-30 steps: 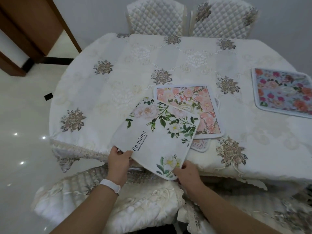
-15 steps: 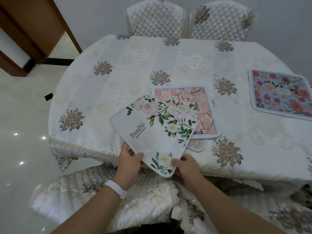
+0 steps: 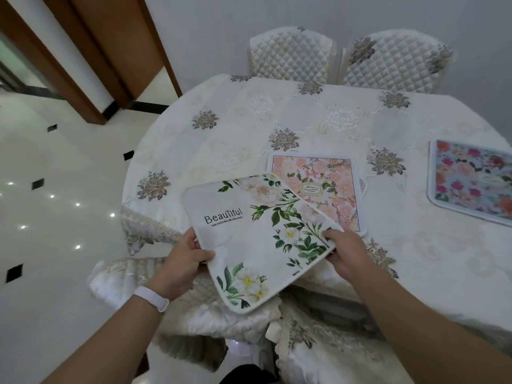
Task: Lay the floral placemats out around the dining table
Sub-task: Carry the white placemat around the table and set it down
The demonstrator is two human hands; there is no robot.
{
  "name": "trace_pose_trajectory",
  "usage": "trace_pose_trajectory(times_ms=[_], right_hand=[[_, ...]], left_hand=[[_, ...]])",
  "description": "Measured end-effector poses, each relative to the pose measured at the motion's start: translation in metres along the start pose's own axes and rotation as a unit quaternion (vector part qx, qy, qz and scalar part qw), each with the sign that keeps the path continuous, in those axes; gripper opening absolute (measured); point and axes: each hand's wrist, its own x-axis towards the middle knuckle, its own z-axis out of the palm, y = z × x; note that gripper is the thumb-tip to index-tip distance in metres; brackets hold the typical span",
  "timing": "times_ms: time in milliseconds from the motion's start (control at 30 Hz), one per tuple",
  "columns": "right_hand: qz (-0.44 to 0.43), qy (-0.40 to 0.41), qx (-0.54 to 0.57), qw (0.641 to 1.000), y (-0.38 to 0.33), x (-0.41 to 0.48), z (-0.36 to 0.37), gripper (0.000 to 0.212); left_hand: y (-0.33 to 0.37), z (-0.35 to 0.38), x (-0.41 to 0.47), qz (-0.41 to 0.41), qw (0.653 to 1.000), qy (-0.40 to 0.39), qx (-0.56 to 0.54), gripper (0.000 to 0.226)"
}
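Left hand [image 3: 185,263] and right hand [image 3: 345,252] pinch the white rectangular fabric placemat with green leaves [image 3: 260,234] at nine and three o'clock, its far corner overlapping the pink floral placemat [image 3: 332,187] on the tabletop [image 3: 221,145].

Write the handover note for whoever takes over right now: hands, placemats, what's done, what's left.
Hands: left hand grips the white "Beautiful" placemat at its left edge; right hand pinches its right corner.
The mat is held over the near edge of the table, overlapping the pink floral placemat in view.
Done: blue floral placemat lies flat at the right side.
Left: place the white mat, then the pink one and the lower mat peeking out beneath it.
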Motion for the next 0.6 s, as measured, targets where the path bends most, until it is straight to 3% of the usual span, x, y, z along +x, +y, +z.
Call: trace_pose_trajectory(times_ms=[300,433,600], right_hand=[[-0.043,-0.156,-0.17,0.972,-0.011,-0.026,0.017,0.02],[-0.052,-0.219,-0.241,0.944,-0.011,-0.036,0.039,0.039],[-0.054,-0.249,-0.241,0.937,-0.014,-0.041,0.08,0.042]], left_hand=[[0.011,-0.028,-0.029,0.062,0.99,0.125,-0.016,0.047],[0.013,-0.05,-0.045,0.071,0.99,0.121,-0.008,0.054],[0.02,-0.09,-0.064,0.085,0.988,0.12,-0.047,0.057]])
